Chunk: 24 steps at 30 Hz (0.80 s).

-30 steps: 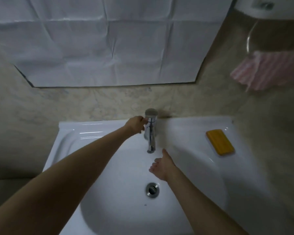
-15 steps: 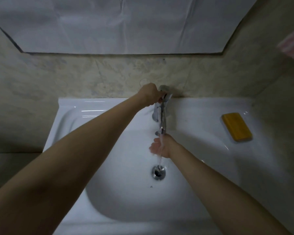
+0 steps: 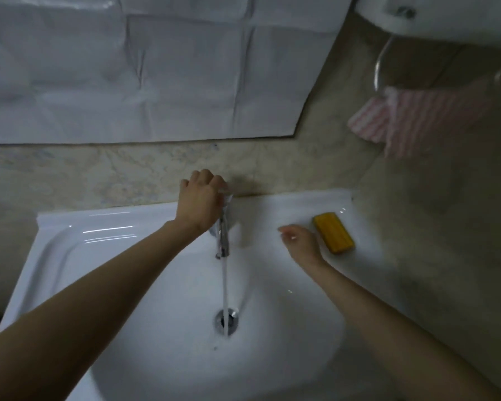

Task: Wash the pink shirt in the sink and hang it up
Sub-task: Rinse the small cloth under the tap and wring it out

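A creased white sheet (image 3: 156,68) is spread over the wall above a white sink (image 3: 70,230), which is set against a mottled beige wall. The pink shirt (image 3: 417,123), striped pink and white, is draped over a metal ring (image 3: 381,62) on the right-hand wall, well apart from the basin and above it. The left grip (image 3: 198,201) is curled round the handle on top of the chrome tap (image 3: 223,241). The right grip (image 3: 300,241) is held over the basin's right rim, just beside a yellow soap bar (image 3: 333,237). Its fingers are loosely bent and nothing is held; whether the soap is touched cannot be told. A stream of water (image 3: 224,287) is poured from the spout straight into the drain (image 3: 226,321).
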Each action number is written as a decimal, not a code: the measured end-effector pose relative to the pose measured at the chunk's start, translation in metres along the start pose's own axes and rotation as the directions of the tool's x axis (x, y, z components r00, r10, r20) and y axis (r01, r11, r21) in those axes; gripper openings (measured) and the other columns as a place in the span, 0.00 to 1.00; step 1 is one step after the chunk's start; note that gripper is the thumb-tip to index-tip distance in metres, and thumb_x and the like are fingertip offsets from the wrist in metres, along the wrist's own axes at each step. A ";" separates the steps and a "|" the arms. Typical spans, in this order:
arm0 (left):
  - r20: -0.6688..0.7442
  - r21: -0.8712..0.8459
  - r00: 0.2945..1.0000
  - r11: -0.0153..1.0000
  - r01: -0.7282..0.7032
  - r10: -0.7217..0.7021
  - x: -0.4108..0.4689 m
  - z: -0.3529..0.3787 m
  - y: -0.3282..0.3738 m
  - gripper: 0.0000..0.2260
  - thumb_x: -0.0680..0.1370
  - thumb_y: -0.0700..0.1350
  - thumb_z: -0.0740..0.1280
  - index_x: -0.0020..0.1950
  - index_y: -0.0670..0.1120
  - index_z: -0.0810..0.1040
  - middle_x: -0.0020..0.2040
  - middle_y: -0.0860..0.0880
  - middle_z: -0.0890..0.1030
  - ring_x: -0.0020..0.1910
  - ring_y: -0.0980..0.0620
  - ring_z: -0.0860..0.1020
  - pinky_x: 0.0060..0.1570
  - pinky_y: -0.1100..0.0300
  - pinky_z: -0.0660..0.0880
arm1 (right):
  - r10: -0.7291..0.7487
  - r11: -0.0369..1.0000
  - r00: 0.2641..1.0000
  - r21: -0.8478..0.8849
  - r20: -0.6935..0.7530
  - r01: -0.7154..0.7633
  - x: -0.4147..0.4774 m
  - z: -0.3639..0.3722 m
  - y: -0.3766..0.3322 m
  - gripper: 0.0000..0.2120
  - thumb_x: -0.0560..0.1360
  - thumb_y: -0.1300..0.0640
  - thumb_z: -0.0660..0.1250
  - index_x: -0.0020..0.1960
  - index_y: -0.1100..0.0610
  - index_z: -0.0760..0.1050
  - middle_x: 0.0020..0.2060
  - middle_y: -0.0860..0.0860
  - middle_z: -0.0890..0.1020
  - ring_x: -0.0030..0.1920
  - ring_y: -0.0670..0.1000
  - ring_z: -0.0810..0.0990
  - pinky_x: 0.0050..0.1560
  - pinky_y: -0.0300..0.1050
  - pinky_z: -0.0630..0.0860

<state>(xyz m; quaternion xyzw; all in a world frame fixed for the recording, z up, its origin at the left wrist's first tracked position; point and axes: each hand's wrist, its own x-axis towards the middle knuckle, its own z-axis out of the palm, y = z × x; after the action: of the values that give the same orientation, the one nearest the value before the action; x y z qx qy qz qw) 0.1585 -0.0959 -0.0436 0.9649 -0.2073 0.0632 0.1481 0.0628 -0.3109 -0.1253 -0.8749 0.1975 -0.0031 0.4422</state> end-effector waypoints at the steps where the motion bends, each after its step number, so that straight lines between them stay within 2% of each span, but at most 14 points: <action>1: 0.015 -0.054 0.999 0.997 -0.047 0.048 0.001 -0.005 0.012 0.12 0.77 0.41 0.63 0.60 0.44 0.77 0.57 0.43 0.75 0.57 0.41 0.71 0.53 0.52 0.66 | -0.006 0.989 0.996 0.146 -0.089 0.019 0.000 -0.019 -0.016 0.09 0.77 0.65 0.64 0.52 0.54 0.79 0.47 0.54 0.82 0.43 0.50 0.81 0.44 0.43 0.75; 3: 0.066 -0.269 0.989 0.957 -0.109 0.131 0.007 -0.019 0.040 0.11 0.77 0.39 0.63 0.59 0.43 0.77 0.56 0.43 0.76 0.56 0.42 0.74 0.52 0.54 0.69 | 0.096 0.876 0.960 0.480 -0.261 0.043 0.000 -0.064 -0.050 0.10 0.77 0.66 0.64 0.51 0.52 0.75 0.40 0.51 0.81 0.31 0.45 0.79 0.33 0.38 0.75; 4: 0.095 -0.356 0.981 0.926 -0.125 0.169 0.011 -0.028 0.055 0.10 0.77 0.39 0.64 0.58 0.43 0.78 0.55 0.43 0.78 0.53 0.44 0.77 0.51 0.56 0.71 | 0.176 0.759 0.936 0.648 -0.304 0.067 -0.001 -0.090 -0.065 0.11 0.76 0.66 0.64 0.51 0.51 0.74 0.37 0.48 0.80 0.28 0.44 0.78 0.32 0.37 0.75; 6: 0.135 -0.461 0.961 0.874 -0.154 0.241 0.024 -0.051 0.086 0.09 0.77 0.39 0.64 0.56 0.42 0.79 0.53 0.44 0.80 0.49 0.44 0.79 0.47 0.61 0.71 | 0.282 0.363 0.939 0.928 -0.195 0.084 -0.005 -0.138 -0.094 0.06 0.76 0.62 0.62 0.46 0.51 0.71 0.34 0.48 0.79 0.30 0.47 0.79 0.38 0.42 0.76; 8: 0.134 -0.524 0.951 0.834 -0.172 0.280 0.039 -0.073 0.117 0.08 0.77 0.39 0.65 0.55 0.41 0.79 0.52 0.44 0.82 0.48 0.44 0.80 0.46 0.63 0.70 | 0.303 0.041 0.947 0.994 -0.110 0.102 -0.011 -0.176 -0.114 0.01 0.75 0.57 0.63 0.45 0.54 0.73 0.39 0.53 0.78 0.36 0.51 0.80 0.39 0.44 0.74; 10: 0.121 -0.622 0.957 0.772 -0.134 0.264 0.050 -0.090 0.145 0.09 0.77 0.41 0.66 0.56 0.42 0.78 0.53 0.44 0.82 0.50 0.45 0.81 0.47 0.62 0.72 | 0.383 -0.036 0.913 0.986 -0.139 0.165 -0.014 -0.200 -0.125 0.04 0.74 0.56 0.64 0.47 0.55 0.73 0.41 0.54 0.76 0.33 0.51 0.80 0.34 0.40 0.75; 12: 0.148 -0.775 0.963 0.631 -0.030 0.227 0.058 -0.107 0.174 0.14 0.77 0.42 0.68 0.61 0.42 0.73 0.57 0.44 0.80 0.53 0.47 0.79 0.46 0.62 0.73 | 0.452 -0.078 0.873 0.967 -0.184 0.244 -0.014 -0.216 -0.135 0.04 0.78 0.56 0.60 0.47 0.54 0.72 0.44 0.55 0.73 0.35 0.52 0.77 0.30 0.39 0.76; 14: 0.215 -0.894 0.957 0.435 0.112 0.197 0.061 -0.119 0.200 0.23 0.75 0.44 0.70 0.67 0.43 0.66 0.60 0.45 0.75 0.55 0.51 0.76 0.43 0.66 0.73 | 0.487 0.048 0.830 0.958 -0.270 0.284 -0.013 -0.221 -0.140 0.05 0.80 0.55 0.59 0.48 0.53 0.72 0.45 0.55 0.74 0.39 0.53 0.75 0.35 0.42 0.76; 16: 0.241 -0.943 0.953 0.278 0.186 0.182 0.063 -0.128 0.219 0.26 0.75 0.46 0.71 0.68 0.46 0.62 0.61 0.48 0.74 0.57 0.51 0.75 0.49 0.59 0.75 | 0.455 0.419 0.649 0.790 -0.610 0.449 -0.015 -0.225 -0.141 0.07 0.74 0.63 0.68 0.40 0.54 0.74 0.40 0.53 0.77 0.40 0.52 0.75 0.41 0.46 0.74; 18: 0.225 -0.961 0.962 0.197 0.193 0.156 0.070 -0.130 0.223 0.20 0.76 0.43 0.68 0.64 0.48 0.64 0.55 0.49 0.77 0.55 0.51 0.76 0.53 0.53 0.74 | 0.125 0.742 0.349 0.321 -0.929 0.589 -0.018 -0.222 -0.139 0.10 0.69 0.69 0.70 0.35 0.57 0.74 0.43 0.53 0.76 0.45 0.52 0.73 0.47 0.48 0.73; 19: 0.215 -0.960 0.965 0.212 0.182 0.148 0.071 -0.129 0.220 0.15 0.77 0.41 0.67 0.61 0.48 0.67 0.51 0.50 0.78 0.52 0.51 0.77 0.51 0.54 0.73 | -0.116 0.797 0.235 0.051 -0.965 0.602 -0.025 -0.214 -0.138 0.07 0.68 0.70 0.70 0.37 0.60 0.76 0.48 0.57 0.75 0.49 0.54 0.72 0.50 0.47 0.73; 20: 0.211 -0.954 0.965 0.246 0.169 0.154 0.071 -0.126 0.212 0.10 0.78 0.40 0.65 0.58 0.47 0.70 0.48 0.51 0.79 0.48 0.53 0.78 0.48 0.57 0.73 | -0.344 0.787 0.183 -0.176 -0.921 0.592 -0.033 -0.203 -0.136 0.04 0.69 0.69 0.68 0.41 0.61 0.76 0.52 0.61 0.74 0.52 0.55 0.72 0.54 0.44 0.71; 21: 0.213 -0.943 0.962 0.293 0.157 0.169 0.067 -0.121 0.201 0.05 0.79 0.40 0.63 0.55 0.47 0.73 0.46 0.51 0.80 0.45 0.55 0.79 0.45 0.60 0.72 | -0.502 0.747 0.198 -0.306 -0.842 0.591 -0.041 -0.189 -0.130 0.05 0.71 0.67 0.67 0.45 0.60 0.75 0.54 0.61 0.74 0.55 0.55 0.72 0.56 0.42 0.70; 24: 0.182 -0.843 0.972 0.533 0.075 0.151 0.035 -0.090 0.155 0.04 0.79 0.40 0.62 0.47 0.45 0.76 0.46 0.46 0.82 0.35 0.61 0.79 0.38 0.64 0.72 | -0.714 0.687 0.420 -0.441 -0.560 0.578 -0.063 -0.140 -0.094 0.05 0.75 0.61 0.61 0.48 0.58 0.74 0.53 0.59 0.77 0.54 0.57 0.73 0.54 0.46 0.67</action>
<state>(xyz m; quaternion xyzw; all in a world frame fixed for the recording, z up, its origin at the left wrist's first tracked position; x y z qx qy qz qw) 0.1201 -0.2161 0.0888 0.7686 -0.2489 -0.1548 0.5686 0.0116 -0.3471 0.0437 -0.8479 -0.0052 -0.4842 0.2159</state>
